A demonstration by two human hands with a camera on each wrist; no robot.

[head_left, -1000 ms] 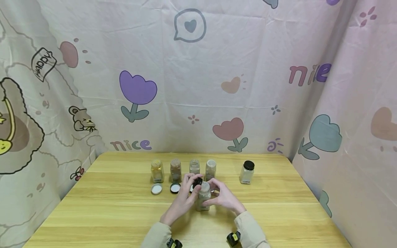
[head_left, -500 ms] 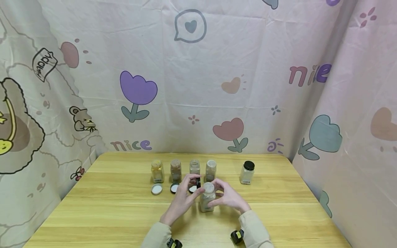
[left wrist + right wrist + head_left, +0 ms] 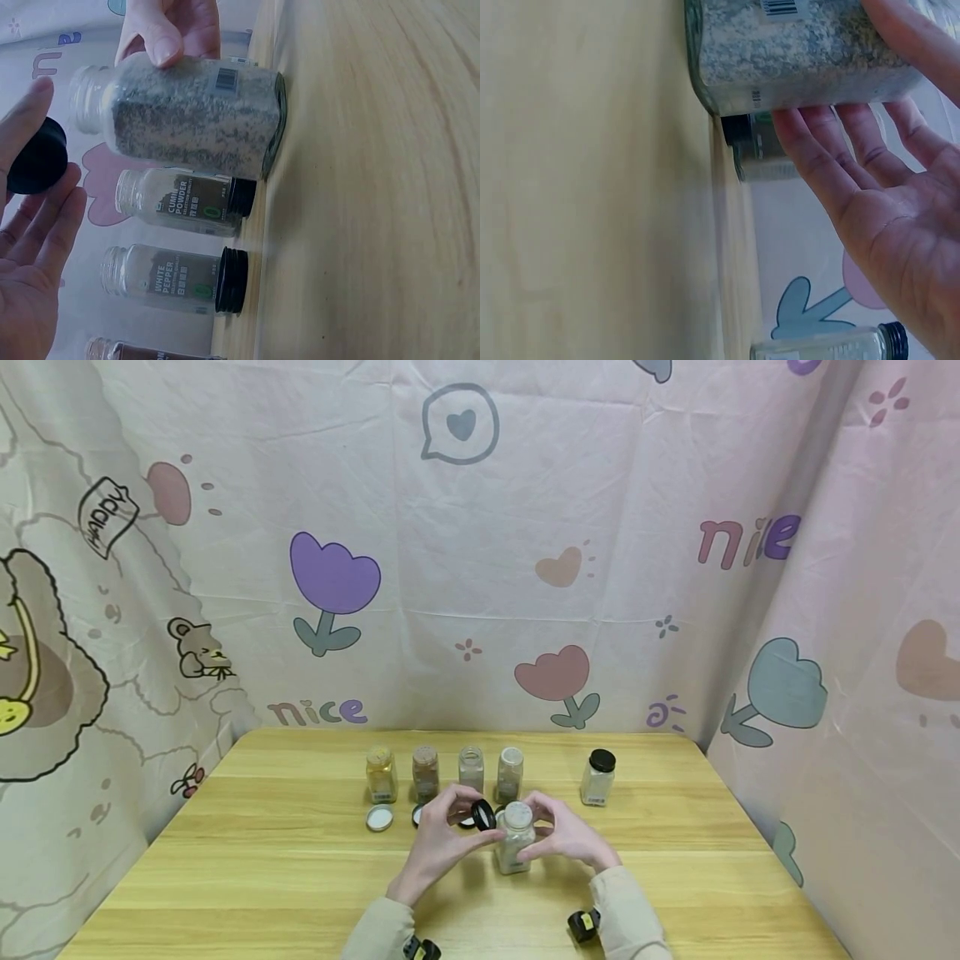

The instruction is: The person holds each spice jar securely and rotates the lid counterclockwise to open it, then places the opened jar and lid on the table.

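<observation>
My left hand (image 3: 442,835) pinches a black screw lid (image 3: 483,815) between thumb and fingers, its open underside partly showing in the head view. Just right of it, my right hand (image 3: 566,837) holds a clear square spice jar (image 3: 516,852) around its sides, thumb on the near face. Grey-white flakes fill most of this jar, and a barcode label (image 3: 226,79) shows in the left wrist view. The jar stands nearly upright, its base at the tabletop. Its mouth (image 3: 87,99) is uncovered, with the lid a small gap away.
Behind stand uncapped jars: a yellow one (image 3: 381,778), a brown one (image 3: 425,777), a white pepper jar (image 3: 471,767) and a cumin powder jar (image 3: 510,772). Upturned lids, one at far left (image 3: 379,817), lie before them. A black-capped jar (image 3: 598,778) stands farther right.
The right hand has shifted the jar to the right. The lid, close by the jar's mouth earlier, has turned in the left hand and moved slightly right and nearer.
</observation>
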